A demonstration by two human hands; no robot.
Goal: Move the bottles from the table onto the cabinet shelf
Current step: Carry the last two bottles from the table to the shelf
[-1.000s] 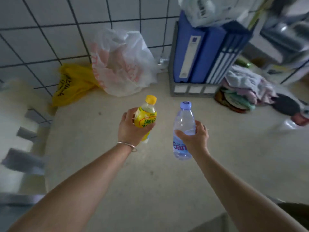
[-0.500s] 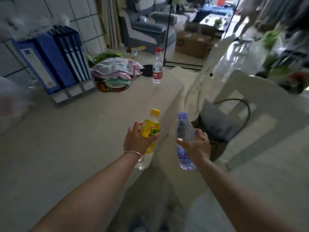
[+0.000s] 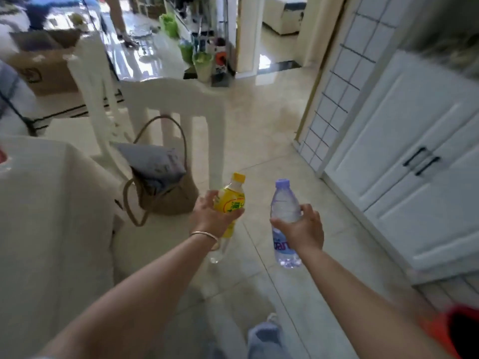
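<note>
Two bottles in transit at mid-frame: our left hand [image 3: 210, 216] has fingers wrapped round the yellow bottle [image 3: 230, 203], our right hand [image 3: 302, 230] round the clear bottle [image 3: 283, 224], both upright, presumably for shelving in the white cabinet [image 3: 414, 161] at right.

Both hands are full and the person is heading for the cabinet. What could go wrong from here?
1. The white cabinet has its doors closed, and each hand holds a bottle, so opening them may be awkward.
2. The left hand grips the yellow-capped bottle near its top; it may swing or slip.
3. The right hand holds the clear water bottle tilted, close to the other bottle; they might knock together.
</note>
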